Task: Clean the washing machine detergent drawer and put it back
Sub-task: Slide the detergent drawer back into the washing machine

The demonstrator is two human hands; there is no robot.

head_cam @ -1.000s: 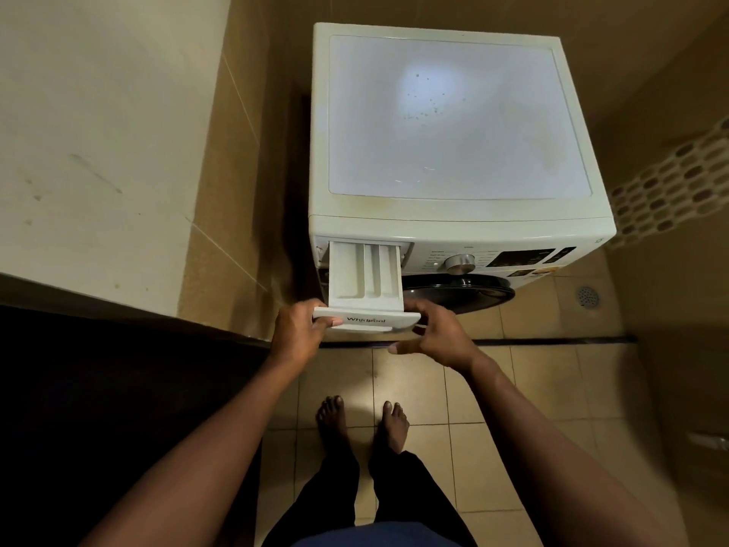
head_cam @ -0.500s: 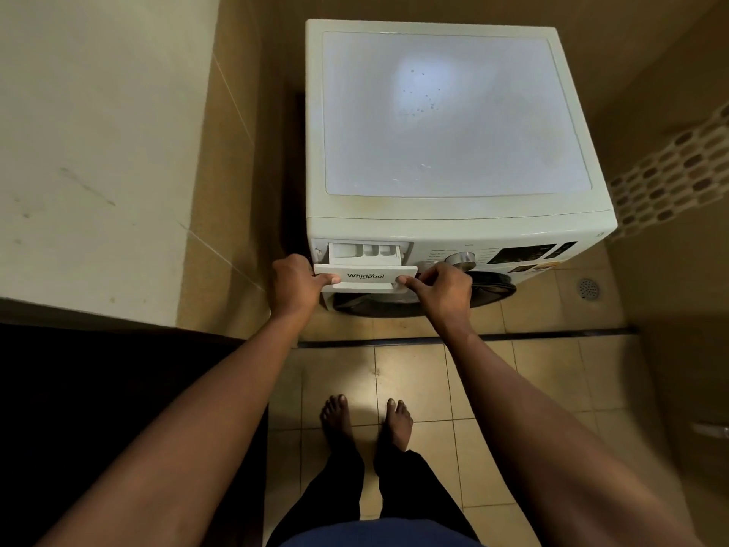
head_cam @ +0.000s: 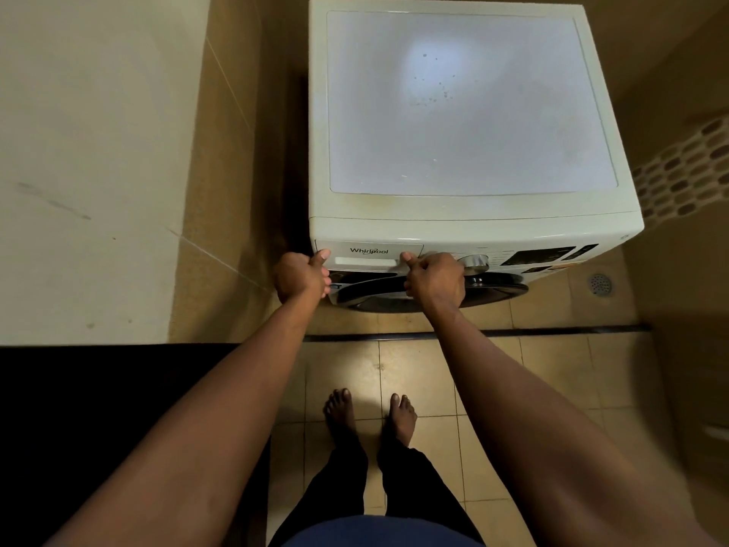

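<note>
Fingers (head_cam: 326, 281) curled in on left hand (head_cam: 301, 276) and right hand (head_cam: 434, 280), holding nothing; thumbs press each end of the drawer (head_cam: 371, 255) front. Drawer sits flush in the washer (head_cam: 473, 112), left of the dial (head_cam: 475, 263). Step: final push home, likely done. Next: release, check seating. Half a second ago it stood part-out, compartments showing.

**Finishes around this washer**

The washing machine (head_cam: 465, 112) top is a smooth white panel, matt-ish, with a soft glare and a few dark specks on it. The detergent drawer (head_cam: 369, 252) front looks like smooth white plastic with a slight sheen. The knob (head_cam: 475, 262) is shiny and chrome-looking, the door (head_cam: 434, 290) is glossy and dark, and the display panel (head_cam: 540, 255) is glossy black too. The floor tiles (head_cam: 414, 373) look glazed, a bit reflective. The wall (head_cam: 79, 152) on the left is matt, with scuffs
</note>
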